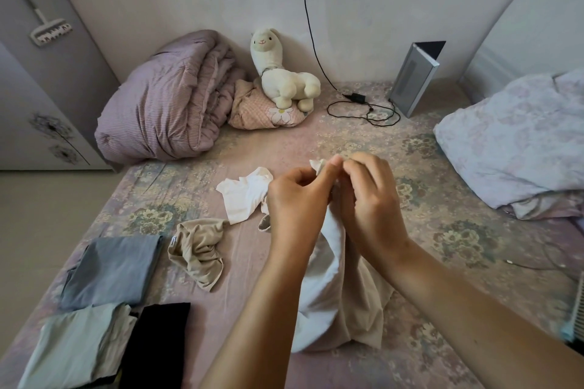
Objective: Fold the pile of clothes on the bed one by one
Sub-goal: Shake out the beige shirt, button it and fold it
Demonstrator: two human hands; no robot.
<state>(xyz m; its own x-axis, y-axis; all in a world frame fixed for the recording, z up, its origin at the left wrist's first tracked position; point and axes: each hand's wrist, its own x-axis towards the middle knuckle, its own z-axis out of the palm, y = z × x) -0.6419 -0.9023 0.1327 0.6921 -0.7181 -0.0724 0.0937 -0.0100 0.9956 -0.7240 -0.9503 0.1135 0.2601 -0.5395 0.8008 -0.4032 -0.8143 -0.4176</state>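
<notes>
Floral bed (316, 142): both hands, left hand (297, 199) and right hand (369, 199), pinch the top edge of a white garment (328, 287) mid-bed, its length hanging straight down toward the near edge.

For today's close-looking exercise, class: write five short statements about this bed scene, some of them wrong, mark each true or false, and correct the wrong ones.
1. Both hands grip the white garment at its top edge. True: the left hand and the right hand pinch it together.
2. The plush alpaca lies on the floor. False: it sits on a pink checked cushion on the bed.
3. A black folded garment lies at the near left. True.
4. The beige garment is neatly folded. False: it lies crumpled.
5. The black cable hangs from the ceiling lamp. False: it runs down the wall.
</notes>
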